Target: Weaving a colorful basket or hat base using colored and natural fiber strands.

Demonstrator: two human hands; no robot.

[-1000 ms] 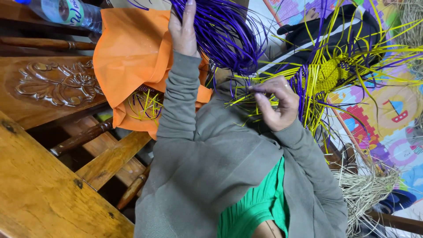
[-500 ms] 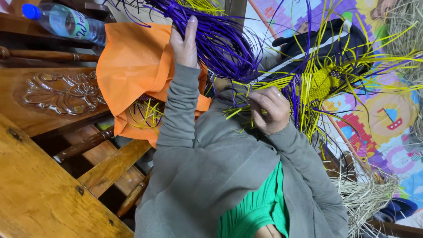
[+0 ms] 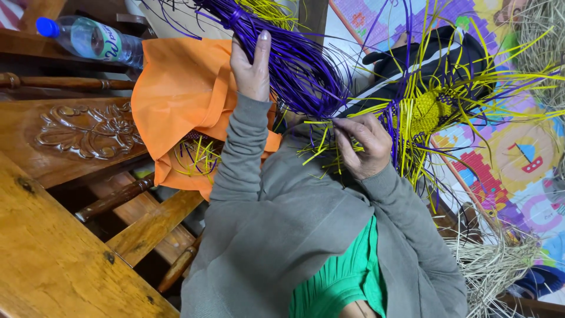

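My left hand (image 3: 252,69) grips a thick bundle of purple strands (image 3: 288,56) that fans out toward the lower right. My right hand (image 3: 364,144) pinches a strand at the loose end of that bundle, fingers curled shut on it. Just right of it lies a partly woven yellow and purple piece (image 3: 429,112) with long loose yellow strips sticking out, resting on a dark-clothed leg (image 3: 438,59). Both arms wear grey sleeves.
An orange fabric bag (image 3: 182,106) holding yellow strips lies left of my left arm. A plastic water bottle (image 3: 88,38) rests on carved wooden furniture (image 3: 82,135). A colourful play mat (image 3: 518,153) covers the floor at right, with dry straw (image 3: 500,259) below.
The view has shifted, so hands and bundle sit lower in the picture. My right hand has moved slightly right along the purple strands. My left hand keeps its grip.
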